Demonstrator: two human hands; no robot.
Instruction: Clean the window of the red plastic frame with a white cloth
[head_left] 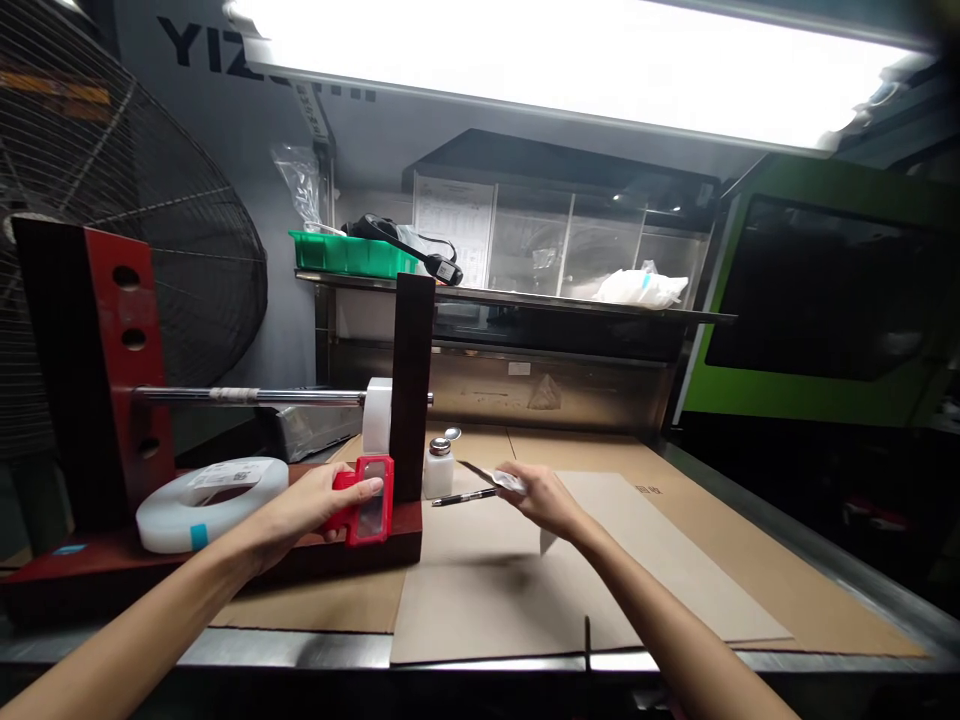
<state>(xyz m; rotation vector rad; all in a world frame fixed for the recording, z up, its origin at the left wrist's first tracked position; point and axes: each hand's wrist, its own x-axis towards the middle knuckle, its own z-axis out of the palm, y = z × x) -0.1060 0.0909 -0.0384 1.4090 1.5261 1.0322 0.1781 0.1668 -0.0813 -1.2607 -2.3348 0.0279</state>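
My left hand (311, 503) grips a red-framed clear piece (370, 499) that stands on the dark red base (225, 565) of a roll stand, beside its dark upright post (412, 385). My right hand (541, 499) hovers over the cardboard sheet (675, 560) and pinches a small white piece (510, 482) with a thin strip hanging under the palm. A black pen (463, 496) and a small white pump bottle (439, 467) lie just left of that hand.
A steel rod (247, 396) with a white tape roll (377, 415) spans the stand. A flat white roll (211, 488) lies on the base. A large fan (135, 230) stands left, a shelf with a green bin (349, 254) behind, a green machine (832, 290) right.
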